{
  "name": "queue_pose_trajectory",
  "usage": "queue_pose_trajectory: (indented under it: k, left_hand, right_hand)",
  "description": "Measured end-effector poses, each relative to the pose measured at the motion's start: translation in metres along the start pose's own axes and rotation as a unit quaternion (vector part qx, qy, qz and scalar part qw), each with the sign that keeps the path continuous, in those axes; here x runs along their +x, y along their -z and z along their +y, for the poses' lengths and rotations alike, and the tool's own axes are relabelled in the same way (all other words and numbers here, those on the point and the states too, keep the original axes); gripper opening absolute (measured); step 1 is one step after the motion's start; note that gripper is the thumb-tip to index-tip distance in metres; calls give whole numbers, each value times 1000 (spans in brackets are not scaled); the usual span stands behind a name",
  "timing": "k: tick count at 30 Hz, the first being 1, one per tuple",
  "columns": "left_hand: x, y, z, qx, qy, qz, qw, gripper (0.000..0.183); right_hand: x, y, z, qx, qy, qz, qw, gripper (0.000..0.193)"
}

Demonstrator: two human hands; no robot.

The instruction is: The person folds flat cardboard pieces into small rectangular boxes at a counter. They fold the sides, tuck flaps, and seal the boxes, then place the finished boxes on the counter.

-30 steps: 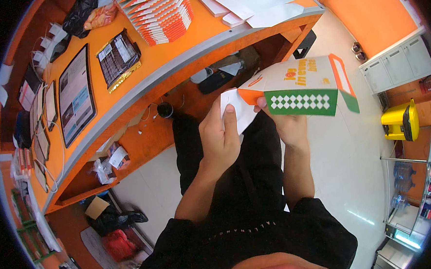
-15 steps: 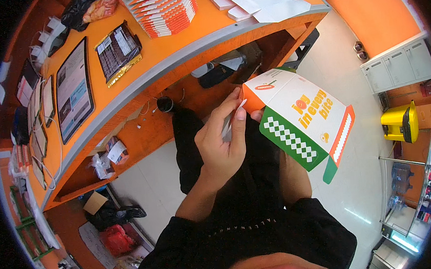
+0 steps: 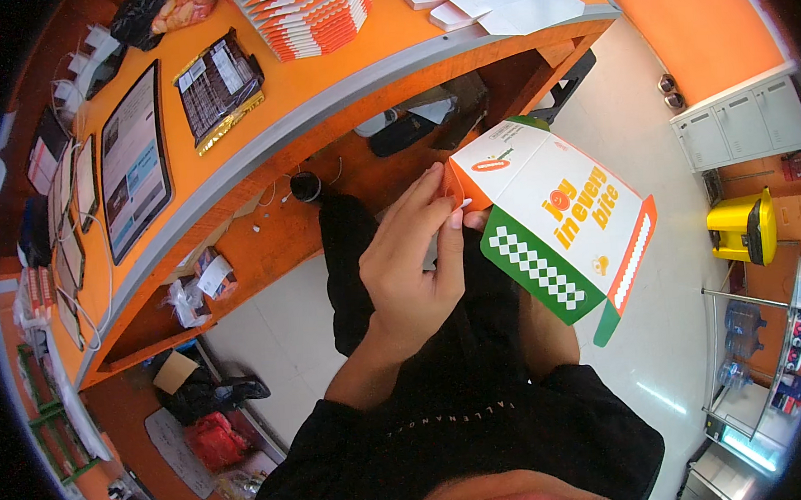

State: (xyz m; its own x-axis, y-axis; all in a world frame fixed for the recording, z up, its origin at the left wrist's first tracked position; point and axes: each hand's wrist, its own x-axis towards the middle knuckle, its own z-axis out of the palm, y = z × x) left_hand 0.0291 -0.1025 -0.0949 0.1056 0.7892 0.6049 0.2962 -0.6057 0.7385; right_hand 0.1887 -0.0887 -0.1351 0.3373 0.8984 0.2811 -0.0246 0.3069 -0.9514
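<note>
In front of my body is a partly folded cardboard food box (image 3: 556,192), white with an orange end, green and orange side flaps, and yellow lettering. My left hand (image 3: 415,263) is closed at its orange end flap (image 3: 457,182), with the fingers pressed along the flap and the thumb under its edge. Most of my right hand (image 3: 477,220) is behind the box; one digit shows at the lower corner, supporting it. The box is tilted, with its green checkered flap (image 3: 539,265) toward me and an open flap sticking out at the right.
An orange table (image 3: 311,101) curves across the front and left. On it are a stack of folded cartons (image 3: 312,24), flat white card pieces (image 3: 505,0), a tablet (image 3: 137,160) and a dark packet (image 3: 220,87). At the right stands a yellow bin (image 3: 742,228).
My left fingers have moved up and over the orange end flap, pressing it flatter against the box. The white edge between finger and thumb has swung inward. The box has shifted slightly left.
</note>
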Motion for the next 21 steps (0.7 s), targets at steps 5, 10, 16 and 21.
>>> queue_pose_trajectory:
  k: [5,10,16,21]
  left_hand:
    - [-1,-1,-2,24,-23,-24,999,17]
    - [-6,-2,0,86,-37,-58,994,27]
    - [-14,-13,9,153,-13,-25,988,34]
    - [-16,-4,0,20,42,38,998,26]
  right_hand:
    - [2,0,2,-5,3,-4,1000,46]
    - [-12,7,-8,-19,15,-28,999,44]
    - [-34,11,-17,-33,27,-63,997,43]
    - [-37,3,-26,-36,17,-62,997,41]
